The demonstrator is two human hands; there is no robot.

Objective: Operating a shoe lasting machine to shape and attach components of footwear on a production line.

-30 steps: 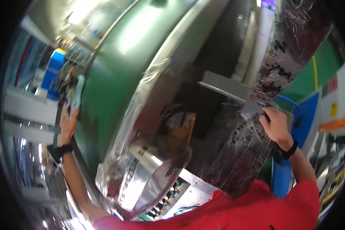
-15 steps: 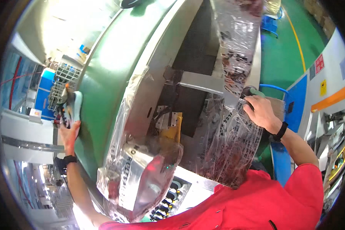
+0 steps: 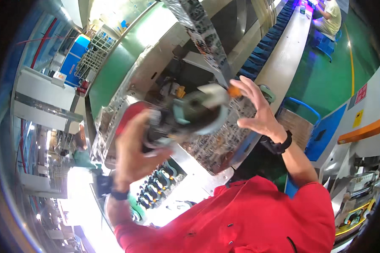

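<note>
A dark shoe (image 3: 198, 110) with a pale sole and an orange tab is smeared by motion over the middle of a machine. My left hand (image 3: 135, 147) grips its near left end, close to a blurred red patch whose nature I cannot make out. To the right, my right hand (image 3: 259, 114) has its fingers spread and thumb apart, with nothing in it. Its fingertips are close to the orange tab; whether they touch it I cannot tell. A green and dark rounded thing (image 3: 267, 93) shows just beyond that hand.
Clear printed film wraps the machine's metal post (image 3: 200, 33) and its lower cover (image 3: 215, 154). A green conveyor belt (image 3: 114, 78) curves along the left. Several shoes (image 3: 158, 185) stand in a row below. A long white bench (image 3: 283, 55) runs away at right, with a seated person (image 3: 330, 19) beyond.
My left hand has brought the shoe from the belt at far left to the middle. The right hand has opened, fingers spread. The view has shifted.
</note>
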